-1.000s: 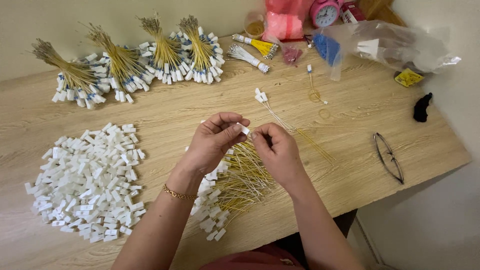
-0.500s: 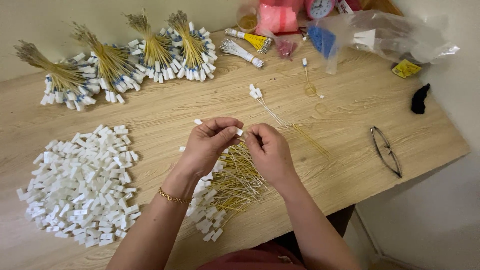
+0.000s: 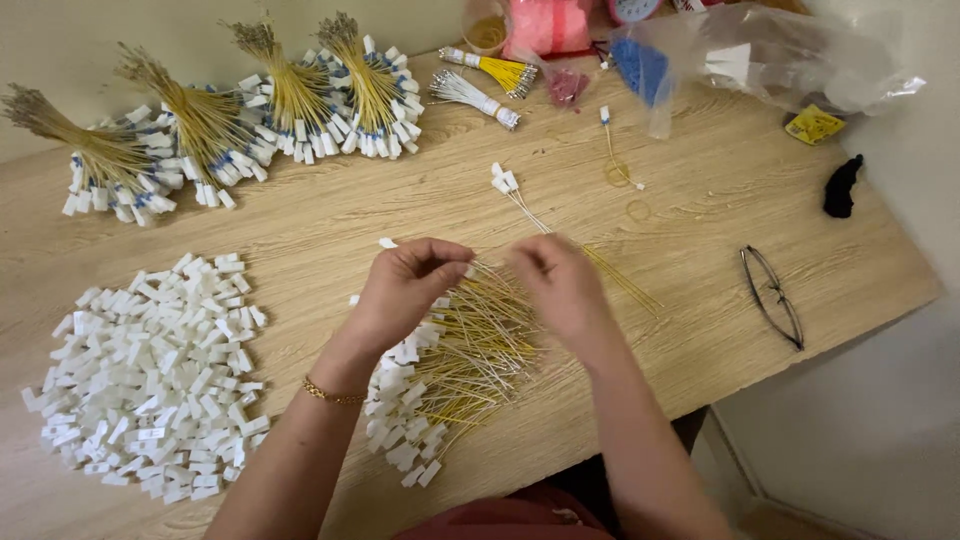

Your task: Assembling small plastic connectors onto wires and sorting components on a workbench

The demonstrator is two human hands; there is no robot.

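Yellow-wired connectors (image 3: pixel 462 350) lay in a loose heap near the tabletop's (image 3: pixel 700 200) front edge, under both hands. Left hand (image 3: pixel 405 290) had its fingertips pressed together on a small white piece; right hand (image 3: pixel 555 285) was blurred, its grip impossible to tell. White plastic housings (image 3: pixel 150 375) were piled toward the left edge, finished bundles (image 3: pixel 230 120) along the back edge, eyeglasses (image 3: pixel 772 297) near the right.

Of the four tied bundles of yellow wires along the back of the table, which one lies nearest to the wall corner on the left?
The leftmost bundle; the other three lie further right.
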